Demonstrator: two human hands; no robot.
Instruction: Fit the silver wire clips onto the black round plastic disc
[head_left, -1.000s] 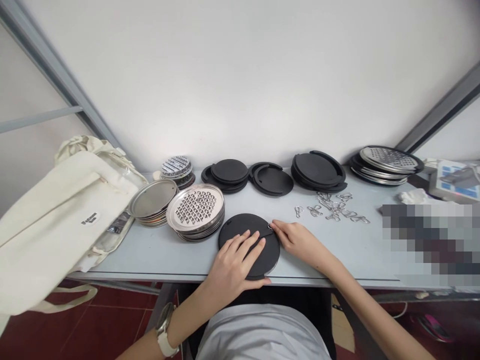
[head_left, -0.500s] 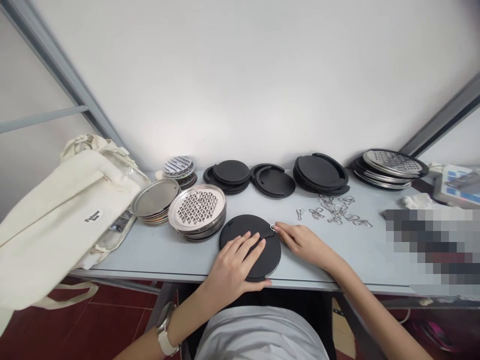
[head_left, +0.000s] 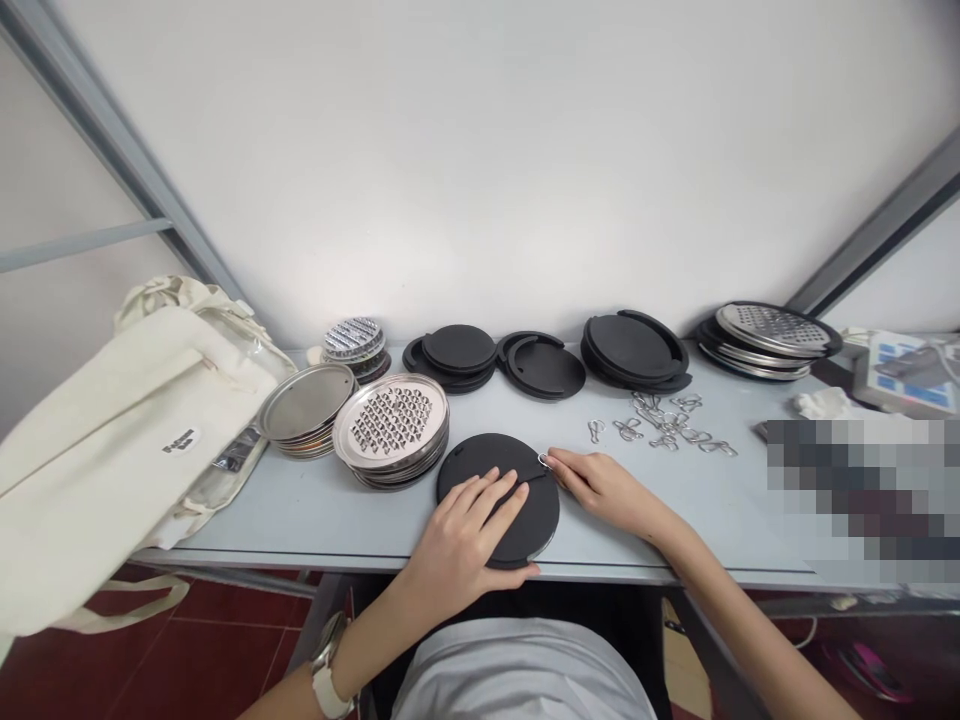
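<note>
A black round disc (head_left: pixel 480 458) with a small slot near its rim and a curved seam lies at the table's front edge. My left hand (head_left: pixel 469 520) holds it, fingers spread over its top and thumb along the near rim. At the disc's right rim, my right hand (head_left: pixel 596 488) pinches a small shiny wire clip (head_left: pixel 543 460); only its loop shows, and whether it passes through the disc is hidden. More wire clips (head_left: pixel 666 422) lie scattered beyond my right hand. Left of the disc is a stack of round metal graters (head_left: pixel 394 425).
Metal discs (head_left: pixel 307 400) and small ridged plates (head_left: pixel 352 340) are stacked at the left, beside a cream bag (head_left: pixel 150 400). Black round holders (head_left: pixel 459 350) line the wall. Assembled graters (head_left: pixel 772 335) stand back right, near a box (head_left: pixel 907 370). A pixelated patch covers the right front.
The view has shifted slightly. Both hands keep nearly the same hold on the disc and the wire clip.
</note>
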